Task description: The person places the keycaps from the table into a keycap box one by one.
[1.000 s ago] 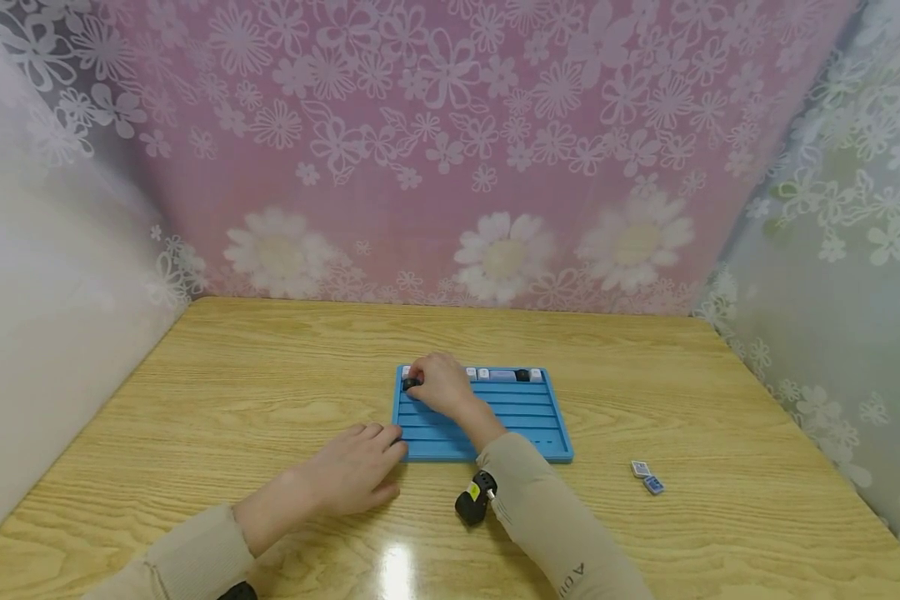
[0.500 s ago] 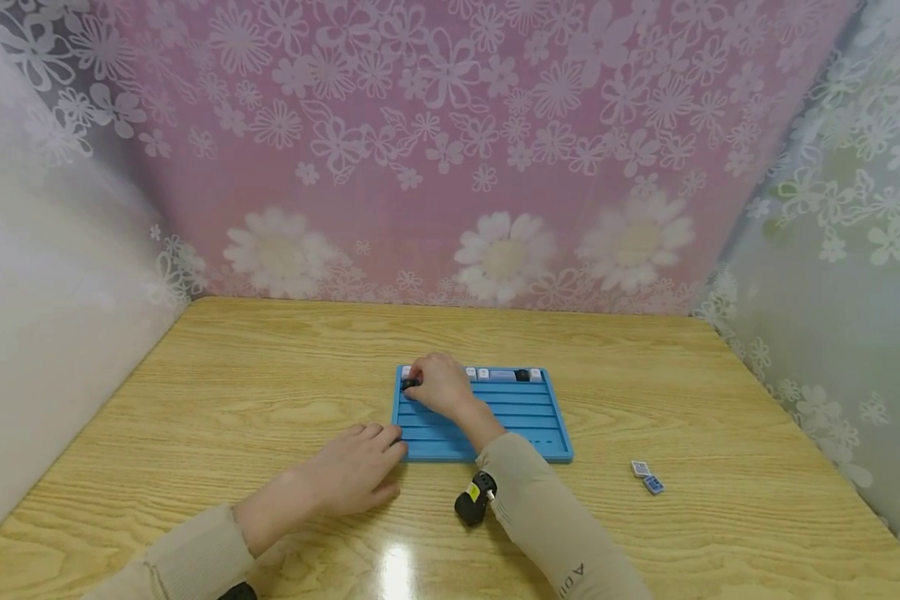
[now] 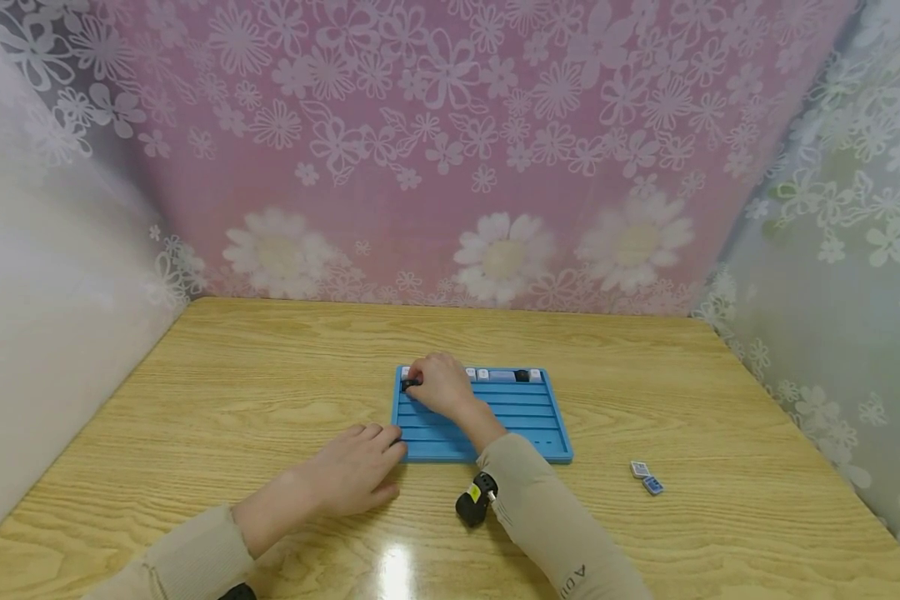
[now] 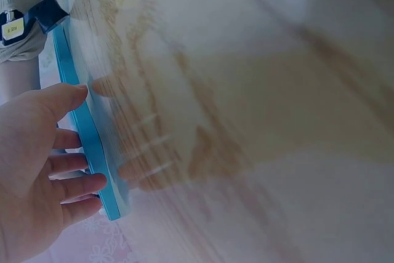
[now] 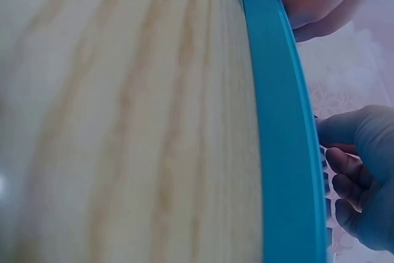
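A blue keycap tray (image 3: 567,446) with stepped rows lies on the table. At the left end of its second row, my right hand (image 3: 444,387) pinches a small black keycap (image 3: 408,385) between thumb and fingers. My left hand (image 3: 356,468) rests by the tray's front left corner, its loosely straight fingertips touching the edge. In the left wrist view, that hand (image 4: 37,170) has its thumb and fingers against the blue rim. The right wrist view shows the right hand (image 5: 363,170) beyond the tray's side wall, which hides the keycap.
Along the tray's back row stand several keycaps, among them a white one (image 3: 483,375), a long lavender one (image 3: 502,377) and a black one (image 3: 522,376). A white keycap (image 3: 640,470) and a blue keycap (image 3: 652,485) lie on the wooden table (image 3: 705,400) to the right.
The black keycap tilts slightly under my right fingers at nearly the same spot. My left hand and the tray have not visibly moved.
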{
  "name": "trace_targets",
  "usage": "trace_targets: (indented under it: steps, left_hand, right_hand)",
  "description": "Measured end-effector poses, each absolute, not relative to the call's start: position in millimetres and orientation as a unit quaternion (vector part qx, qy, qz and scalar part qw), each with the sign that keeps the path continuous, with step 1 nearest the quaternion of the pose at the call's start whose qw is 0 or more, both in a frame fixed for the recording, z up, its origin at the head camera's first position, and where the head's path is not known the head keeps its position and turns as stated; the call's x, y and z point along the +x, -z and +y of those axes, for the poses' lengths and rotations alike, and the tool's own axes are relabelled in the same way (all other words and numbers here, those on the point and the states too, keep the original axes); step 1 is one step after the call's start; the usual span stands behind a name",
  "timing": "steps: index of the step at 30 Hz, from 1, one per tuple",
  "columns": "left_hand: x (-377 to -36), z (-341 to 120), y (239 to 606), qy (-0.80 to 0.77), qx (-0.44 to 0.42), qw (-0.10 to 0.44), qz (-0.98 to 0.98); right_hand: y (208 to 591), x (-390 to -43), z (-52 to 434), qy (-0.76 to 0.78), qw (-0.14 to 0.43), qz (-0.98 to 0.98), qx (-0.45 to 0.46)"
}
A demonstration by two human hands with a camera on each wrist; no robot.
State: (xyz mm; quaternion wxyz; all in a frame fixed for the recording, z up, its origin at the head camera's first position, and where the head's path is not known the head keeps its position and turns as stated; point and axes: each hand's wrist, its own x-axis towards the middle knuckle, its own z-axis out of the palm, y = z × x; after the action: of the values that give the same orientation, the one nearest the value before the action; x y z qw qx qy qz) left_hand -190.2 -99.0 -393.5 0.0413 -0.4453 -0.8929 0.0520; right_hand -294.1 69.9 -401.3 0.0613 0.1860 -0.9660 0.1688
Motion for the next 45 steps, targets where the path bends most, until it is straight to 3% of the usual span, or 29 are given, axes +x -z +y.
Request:
trace_targets:
  steps: [27,34,45]
  left_hand:
    - [-189,-99,393,-0.053,-0.446,0.048,-0.892]
    - [-189,-99,394,-0.050,-0.447,0.058,-0.891]
    - [-189,-98,394,-0.050,-0.440,0.042,-0.895]
  right_hand:
    - [392,-291,82,-0.243,0.042,-0.950,0.192]
    - [383,-288,97,-0.313,0.013,-0.932,0.184]
    - [374,-276,141,-0.276,0.033,-0.936,0.217]
